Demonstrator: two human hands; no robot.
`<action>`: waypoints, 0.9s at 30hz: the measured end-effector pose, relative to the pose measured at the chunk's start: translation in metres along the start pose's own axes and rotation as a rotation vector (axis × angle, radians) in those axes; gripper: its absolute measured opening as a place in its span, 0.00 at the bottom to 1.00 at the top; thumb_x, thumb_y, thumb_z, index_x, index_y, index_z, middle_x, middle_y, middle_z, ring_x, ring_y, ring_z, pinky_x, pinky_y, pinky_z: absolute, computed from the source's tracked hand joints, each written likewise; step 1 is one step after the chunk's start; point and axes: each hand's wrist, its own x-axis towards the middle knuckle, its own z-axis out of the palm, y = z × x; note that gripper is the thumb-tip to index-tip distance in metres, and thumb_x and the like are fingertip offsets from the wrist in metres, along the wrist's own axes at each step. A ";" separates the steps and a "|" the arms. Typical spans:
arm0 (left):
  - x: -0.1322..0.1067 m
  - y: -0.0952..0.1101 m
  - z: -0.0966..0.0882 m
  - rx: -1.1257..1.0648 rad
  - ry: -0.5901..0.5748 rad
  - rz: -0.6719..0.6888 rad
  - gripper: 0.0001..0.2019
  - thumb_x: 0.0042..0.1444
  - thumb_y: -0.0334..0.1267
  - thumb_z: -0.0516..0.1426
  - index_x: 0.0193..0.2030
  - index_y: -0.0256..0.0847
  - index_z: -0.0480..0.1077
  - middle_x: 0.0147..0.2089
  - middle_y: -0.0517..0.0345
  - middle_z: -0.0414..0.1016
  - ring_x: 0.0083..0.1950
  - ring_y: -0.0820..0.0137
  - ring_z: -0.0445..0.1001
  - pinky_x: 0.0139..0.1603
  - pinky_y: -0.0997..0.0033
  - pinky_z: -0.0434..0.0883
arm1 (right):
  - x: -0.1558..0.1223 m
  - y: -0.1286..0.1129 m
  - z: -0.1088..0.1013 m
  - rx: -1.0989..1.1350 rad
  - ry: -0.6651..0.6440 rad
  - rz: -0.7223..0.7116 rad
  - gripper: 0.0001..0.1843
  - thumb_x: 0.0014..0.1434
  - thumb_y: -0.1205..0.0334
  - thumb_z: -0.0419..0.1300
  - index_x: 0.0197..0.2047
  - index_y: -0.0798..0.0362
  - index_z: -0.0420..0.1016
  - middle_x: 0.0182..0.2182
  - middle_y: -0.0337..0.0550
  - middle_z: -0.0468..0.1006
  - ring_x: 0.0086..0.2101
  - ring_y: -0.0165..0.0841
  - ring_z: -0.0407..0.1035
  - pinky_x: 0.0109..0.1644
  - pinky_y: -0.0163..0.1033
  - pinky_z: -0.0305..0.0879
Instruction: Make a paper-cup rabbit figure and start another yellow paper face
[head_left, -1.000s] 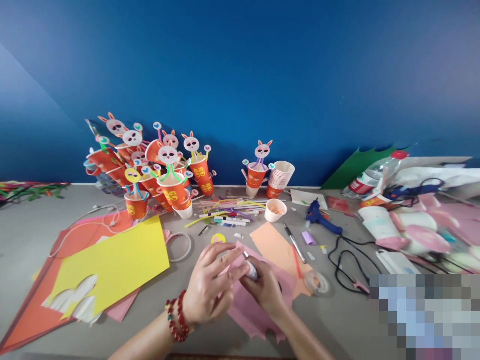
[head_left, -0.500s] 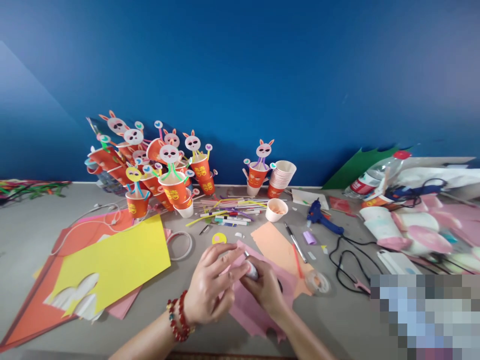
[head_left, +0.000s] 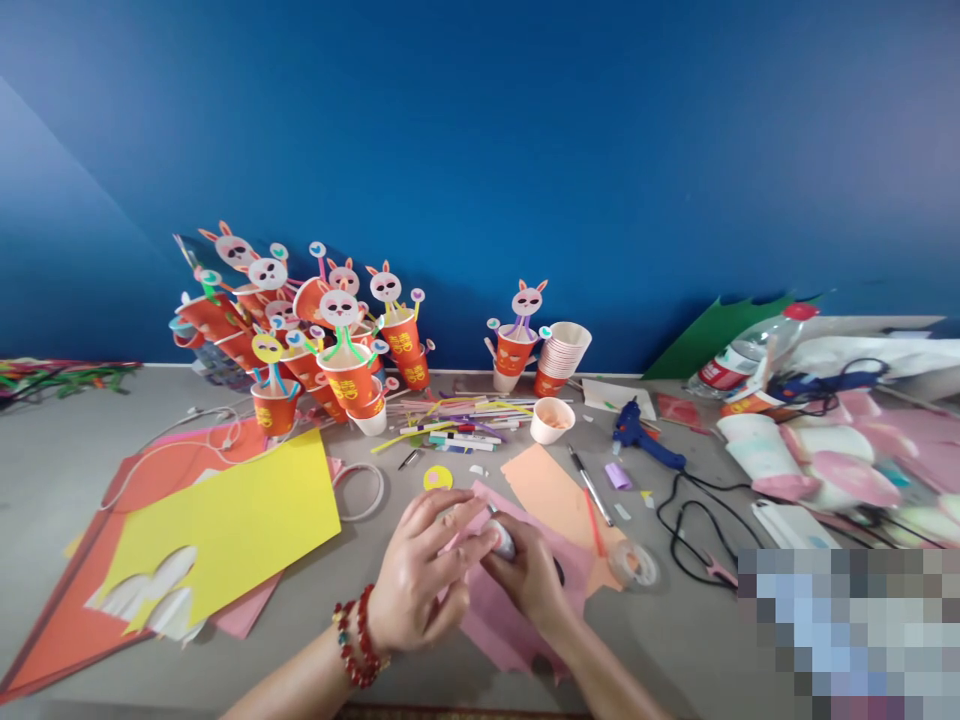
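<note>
My right hand (head_left: 529, 575) is closed around a small whitish tube-like thing (head_left: 501, 540) with a silvery tip; its exact kind is hard to make out. Against it, from the left, my left hand (head_left: 424, 575) has its fingers stretched out and apart, one fingertip reaching the tube. Whether anything small lies behind those fingers is hidden. Beneath both hands is a pink paper sheet (head_left: 499, 635) with cut edges and dark round spots. Just beyond the hands lies a yellow paper disc (head_left: 438, 479) with a pink patch.
Rabbit-faced paper cups (head_left: 349, 375) crowd the back left, near a cup stack (head_left: 564, 350). Yellow card (head_left: 262, 510) lies left. Orange paper (head_left: 551, 500), a pen (head_left: 590, 483), clear tape (head_left: 634, 564) and a corded blue glue gun (head_left: 645, 438) are right. Several markers (head_left: 465, 440) lie behind.
My hands stay almost in the same place. The silvery tip of the tube shows a little less between my fingers; nothing else visibly moves.
</note>
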 end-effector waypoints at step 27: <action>-0.005 -0.005 0.001 0.053 -0.056 -0.006 0.30 0.51 0.25 0.52 0.63 0.39 0.67 0.66 0.42 0.69 0.65 0.51 0.65 0.61 0.42 0.65 | 0.001 0.005 0.000 0.009 -0.019 0.031 0.10 0.57 0.58 0.62 0.29 0.54 0.69 0.24 0.34 0.69 0.25 0.29 0.59 0.28 0.32 0.54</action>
